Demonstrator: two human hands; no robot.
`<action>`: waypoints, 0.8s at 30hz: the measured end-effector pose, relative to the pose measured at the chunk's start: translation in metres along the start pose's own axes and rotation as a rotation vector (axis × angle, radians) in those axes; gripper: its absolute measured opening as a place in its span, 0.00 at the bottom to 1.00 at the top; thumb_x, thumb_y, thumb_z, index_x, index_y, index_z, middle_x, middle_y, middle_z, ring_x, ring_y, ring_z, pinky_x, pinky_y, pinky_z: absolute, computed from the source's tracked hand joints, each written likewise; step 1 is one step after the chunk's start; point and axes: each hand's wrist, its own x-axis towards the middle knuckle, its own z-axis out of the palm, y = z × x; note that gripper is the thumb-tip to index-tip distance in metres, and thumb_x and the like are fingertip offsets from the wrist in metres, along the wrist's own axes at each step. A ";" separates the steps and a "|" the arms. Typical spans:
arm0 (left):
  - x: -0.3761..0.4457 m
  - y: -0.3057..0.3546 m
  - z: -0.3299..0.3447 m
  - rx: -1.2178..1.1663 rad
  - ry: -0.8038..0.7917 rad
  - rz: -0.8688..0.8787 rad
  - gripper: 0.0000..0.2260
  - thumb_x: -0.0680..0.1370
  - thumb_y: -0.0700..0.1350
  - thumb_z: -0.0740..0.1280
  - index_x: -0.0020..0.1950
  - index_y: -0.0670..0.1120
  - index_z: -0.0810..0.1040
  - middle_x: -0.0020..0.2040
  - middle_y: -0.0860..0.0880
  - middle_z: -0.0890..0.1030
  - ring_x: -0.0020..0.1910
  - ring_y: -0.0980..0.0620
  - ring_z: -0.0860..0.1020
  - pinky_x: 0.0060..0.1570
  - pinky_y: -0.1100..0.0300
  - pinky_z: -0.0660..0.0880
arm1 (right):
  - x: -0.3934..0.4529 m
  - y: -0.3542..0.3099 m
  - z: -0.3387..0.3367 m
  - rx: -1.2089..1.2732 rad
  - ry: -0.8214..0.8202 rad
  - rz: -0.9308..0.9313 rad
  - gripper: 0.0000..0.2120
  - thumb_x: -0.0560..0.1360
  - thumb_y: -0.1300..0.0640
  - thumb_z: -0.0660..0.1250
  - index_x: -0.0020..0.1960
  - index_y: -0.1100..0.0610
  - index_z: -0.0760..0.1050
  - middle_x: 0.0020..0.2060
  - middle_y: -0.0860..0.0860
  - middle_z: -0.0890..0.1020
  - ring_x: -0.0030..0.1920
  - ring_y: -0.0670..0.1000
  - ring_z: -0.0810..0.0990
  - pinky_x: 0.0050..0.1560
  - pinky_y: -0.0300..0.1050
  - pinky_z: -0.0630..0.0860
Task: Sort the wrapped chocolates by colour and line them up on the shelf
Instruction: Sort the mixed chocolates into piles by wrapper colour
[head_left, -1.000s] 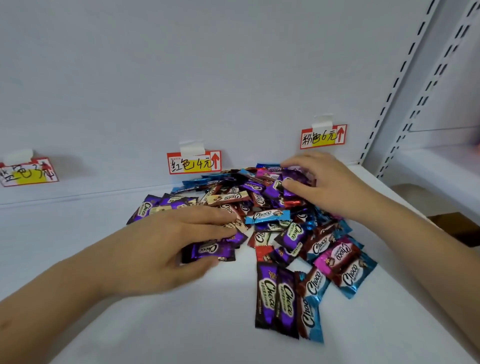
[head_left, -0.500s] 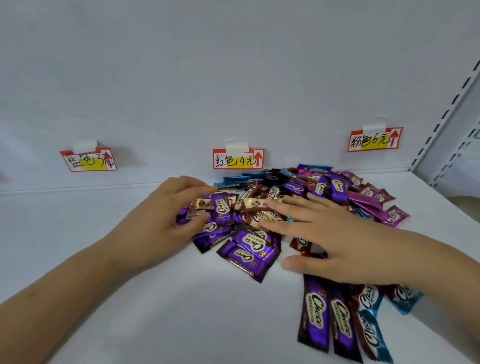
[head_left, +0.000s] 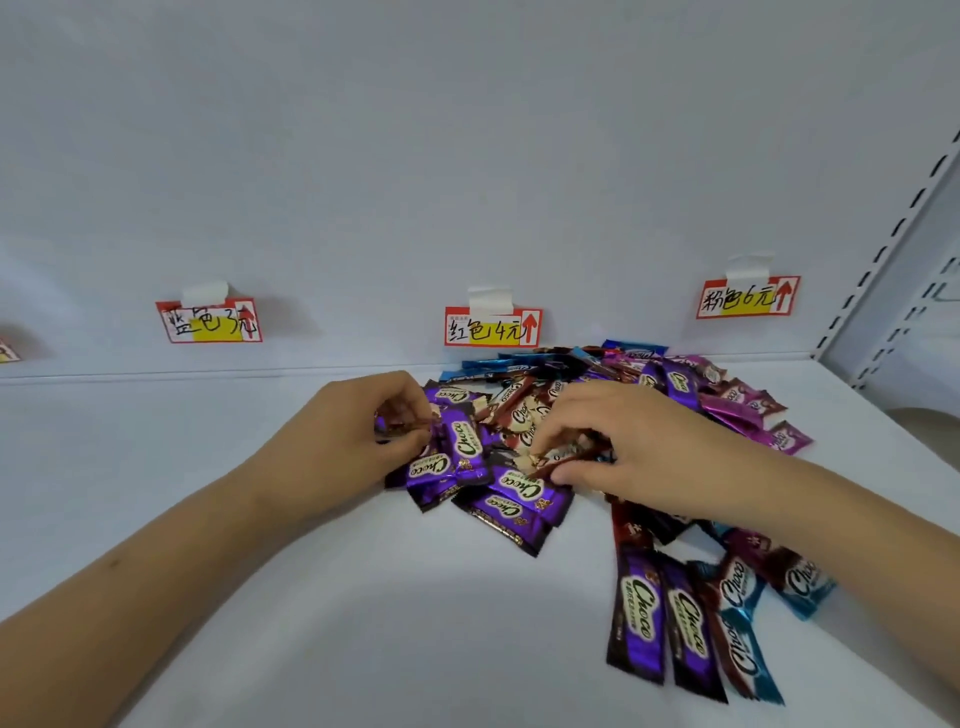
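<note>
On the white shelf (head_left: 260, 571), the mixed pile of wrapped chocolates (head_left: 597, 395) sits below the red price label (head_left: 492, 326) and pink price label (head_left: 747, 297), colours overlapping, so raking through it could, I judge, push slippery wrappers off the near edge or blend the purple cluster (head_left: 483, 478) back into the rest. The left hand (head_left: 358, 441) pinches purple wrappers in curled fingers. The right hand (head_left: 639, 447) nips a brownish bar, which could drag neighbours along or slip free.
</note>
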 end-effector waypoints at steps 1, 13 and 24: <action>-0.001 0.002 -0.006 -0.014 -0.088 0.008 0.09 0.76 0.42 0.72 0.46 0.56 0.79 0.41 0.62 0.81 0.44 0.64 0.77 0.42 0.73 0.70 | 0.000 -0.001 -0.002 0.061 -0.047 -0.012 0.09 0.75 0.47 0.71 0.55 0.41 0.79 0.50 0.37 0.78 0.53 0.39 0.76 0.55 0.41 0.75; 0.023 -0.001 -0.019 0.021 -0.153 -0.049 0.05 0.81 0.43 0.62 0.48 0.53 0.70 0.42 0.51 0.79 0.42 0.49 0.77 0.46 0.51 0.74 | 0.036 0.005 -0.013 0.056 0.019 0.052 0.06 0.84 0.53 0.53 0.58 0.48 0.66 0.37 0.48 0.76 0.34 0.45 0.71 0.33 0.38 0.68; 0.035 0.013 0.005 0.500 -0.134 0.094 0.11 0.77 0.59 0.66 0.52 0.53 0.76 0.45 0.55 0.76 0.43 0.55 0.74 0.41 0.58 0.73 | 0.052 0.016 0.000 -0.237 -0.049 -0.076 0.17 0.81 0.50 0.59 0.69 0.43 0.71 0.49 0.41 0.69 0.52 0.42 0.68 0.51 0.40 0.69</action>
